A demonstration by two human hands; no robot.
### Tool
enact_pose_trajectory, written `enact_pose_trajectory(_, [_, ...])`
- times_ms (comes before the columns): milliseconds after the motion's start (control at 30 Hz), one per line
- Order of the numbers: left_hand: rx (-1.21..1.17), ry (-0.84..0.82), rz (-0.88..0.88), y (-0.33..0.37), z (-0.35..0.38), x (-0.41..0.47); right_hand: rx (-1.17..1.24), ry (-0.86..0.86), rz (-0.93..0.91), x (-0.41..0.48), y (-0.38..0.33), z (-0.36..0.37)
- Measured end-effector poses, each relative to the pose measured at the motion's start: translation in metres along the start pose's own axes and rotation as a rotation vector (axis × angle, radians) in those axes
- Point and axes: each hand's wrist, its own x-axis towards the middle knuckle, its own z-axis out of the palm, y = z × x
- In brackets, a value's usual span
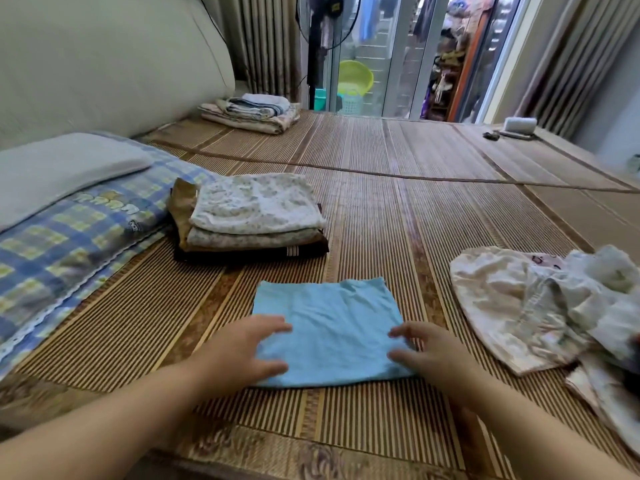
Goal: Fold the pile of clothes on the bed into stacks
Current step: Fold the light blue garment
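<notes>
My left hand [242,344] and right hand [429,355] rest with loose, spread fingers on the folded blue cloth [332,327] before me, one stack [256,213] stands ready beside the checked pillow [76,244], and I judge the crumpled pile [540,306] at my right remains to fold.

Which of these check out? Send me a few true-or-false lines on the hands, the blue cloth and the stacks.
1. The left hand and right hand both touch the blue cloth. True.
2. The blue cloth lies on the floral stack. False: it lies alone on the mat, nearer than that stack.
3. An unfolded pile lies to the right. True.
4. The floral stack's top piece is plain brown. False: it is pale and flower-printed.
</notes>
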Motion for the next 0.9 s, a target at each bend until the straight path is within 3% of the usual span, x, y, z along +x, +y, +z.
enact_pose_trajectory(100, [0.171,-0.134,0.165,-0.013,0.014,-0.018,-0.211,-0.09,-0.104,-0.016,0.02,0.005])
enact_pose_trajectory(300, [0.224,0.097,0.155,-0.024,0.018,-0.022,-0.099,0.178,-0.063,-0.018,0.017,0.011])
enact_pose_trajectory(400, [-0.002,0.307,-0.017,0.001,-0.001,-0.025,0.288,0.302,-0.05,-0.032,-0.004,-0.008])
enact_pose_trajectory(500, [-0.366,0.52,-0.104,0.022,-0.027,-0.032,0.487,0.416,-0.128,-0.046,-0.026,-0.036])
enact_pose_trajectory(667, [-0.898,0.478,-0.102,0.053,-0.056,-0.045,0.717,0.402,-0.091,-0.064,-0.055,-0.071])
enact_pose_trajectory(900, [-1.0,0.378,-0.214,0.116,-0.061,-0.061,0.837,0.455,0.07,-0.095,-0.091,-0.061])
